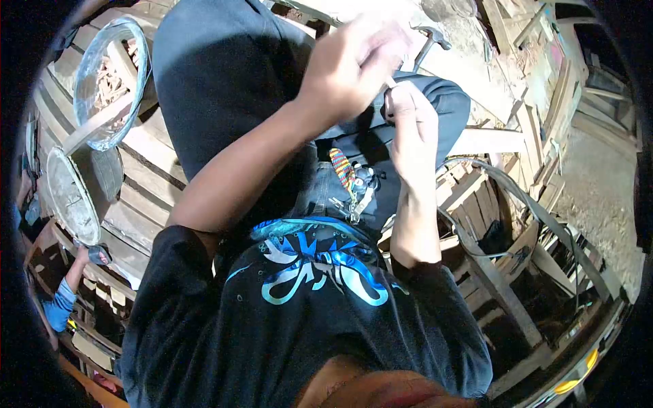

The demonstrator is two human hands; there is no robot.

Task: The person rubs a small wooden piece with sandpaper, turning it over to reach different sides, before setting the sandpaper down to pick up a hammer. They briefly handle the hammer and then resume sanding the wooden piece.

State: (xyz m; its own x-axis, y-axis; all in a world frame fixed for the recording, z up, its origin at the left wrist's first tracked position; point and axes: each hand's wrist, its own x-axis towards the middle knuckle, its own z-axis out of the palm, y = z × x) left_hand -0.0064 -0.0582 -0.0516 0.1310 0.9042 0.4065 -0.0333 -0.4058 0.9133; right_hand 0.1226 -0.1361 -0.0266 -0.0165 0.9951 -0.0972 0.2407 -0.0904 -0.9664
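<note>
My left hand (350, 71) is raised over my lap, above and left of my right hand. Motion and bright light smear its fingers, so I cannot see whether it holds anything. My right hand (413, 129) is closed, with its fingers curled in. A small pale tip (390, 82) sticks out at its top, between the two hands; what it belongs to is hidden. Beyond the hands a hammer (430, 45) with a dark head lies on a pale surface. On my lap, below the hands, are a colourful woven strap (341, 168) and a bunch of keys or charms (362, 182).
On the left, a clear blue-rimmed tub (83, 81) holds wood pieces, beside a round grey container (71, 194) on wooden slats. Another person's hand (92, 254) shows at lower left. Wooden boards (496, 141) and a curved dark hose or strip (537, 207) are on the right.
</note>
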